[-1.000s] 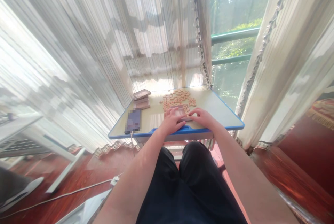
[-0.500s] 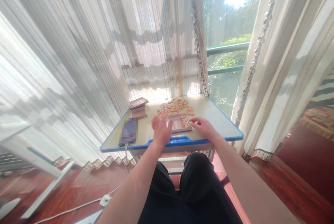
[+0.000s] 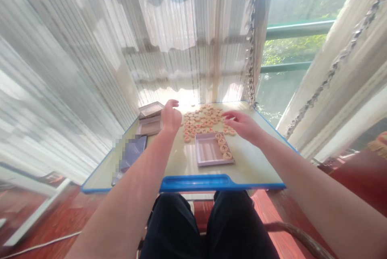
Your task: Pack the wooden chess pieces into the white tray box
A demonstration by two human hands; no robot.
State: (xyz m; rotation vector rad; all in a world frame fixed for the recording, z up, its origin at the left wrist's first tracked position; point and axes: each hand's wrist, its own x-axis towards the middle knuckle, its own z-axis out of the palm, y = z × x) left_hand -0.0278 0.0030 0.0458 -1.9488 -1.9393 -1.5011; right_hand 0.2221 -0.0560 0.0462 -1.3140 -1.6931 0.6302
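Note:
Several round wooden game pieces [image 3: 203,121] lie spread on a small blue-edged table [image 3: 193,182]. A shallow pink tray [image 3: 208,154] sits in front of them, with three pieces along its right side. My left hand [image 3: 170,116] hovers just left of the pile, fingers curled loosely, nothing visible in it. My right hand [image 3: 242,124] reaches over the pile's right edge, fingers bent toward the pieces; whether it holds one is unclear.
Two stacked box parts [image 3: 150,119] stand at the table's far left. A phone [image 3: 130,155] lies near the left edge. Sheer curtains [image 3: 121,41] hang behind, with a window railing [image 3: 290,29] to the right. My dark-trousered legs [image 3: 211,226] are under the table.
Both hands left the pink tray and moved forward to the pile of pieces. The view has moved closer to the table.

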